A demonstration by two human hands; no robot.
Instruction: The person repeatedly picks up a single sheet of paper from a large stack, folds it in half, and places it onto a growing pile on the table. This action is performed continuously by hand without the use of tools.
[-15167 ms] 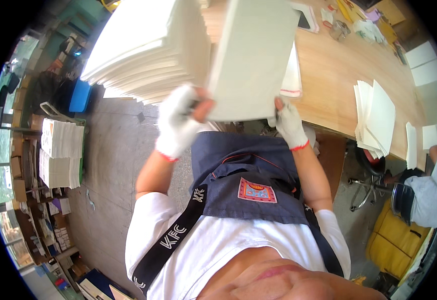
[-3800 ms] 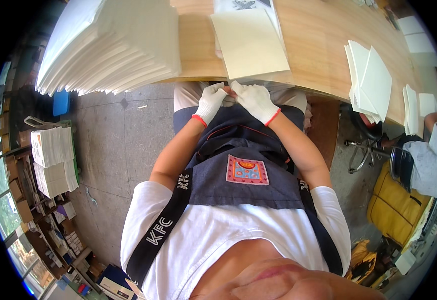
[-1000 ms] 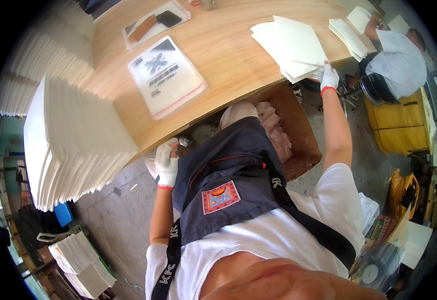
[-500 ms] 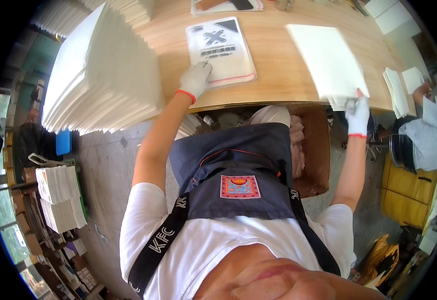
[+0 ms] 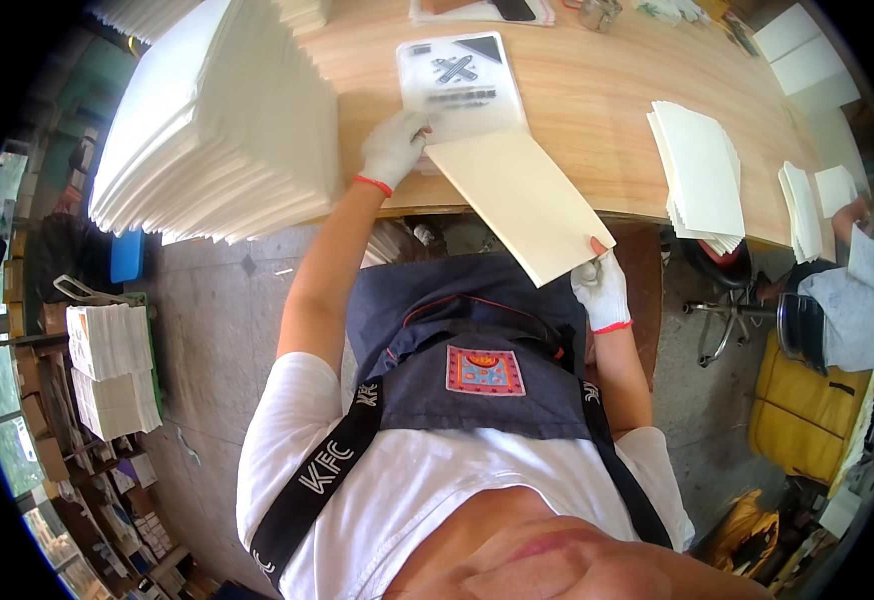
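Observation:
My right hand (image 5: 600,290), in a white glove with a red cuff, pinches the near end of a cream-white booklet (image 5: 522,205). The booklet slants from the table out over my lap, its far end overlapping the near part of a clear plastic bag (image 5: 472,105). That bag lies flat and bears a dark printed crossed-tools picture. At its left edge, my gloved left hand (image 5: 394,150) is closed with curled fingers, its fingertips at the bag's edge beside the booklet's upper left corner. The bag's near edge is hidden beneath the booklet.
A tall stack of white booklets (image 5: 247,130) stands at the left. A smaller pile (image 5: 699,175) lies at the right table edge, with another (image 5: 800,212) beyond it. A glass jar (image 5: 598,13) is at the back. Another person's arm (image 5: 850,218) shows at the far right.
My right hand has moved left from the right-hand pile, bringing one booklet to the bag. My left hand has shifted to the bag's left edge.

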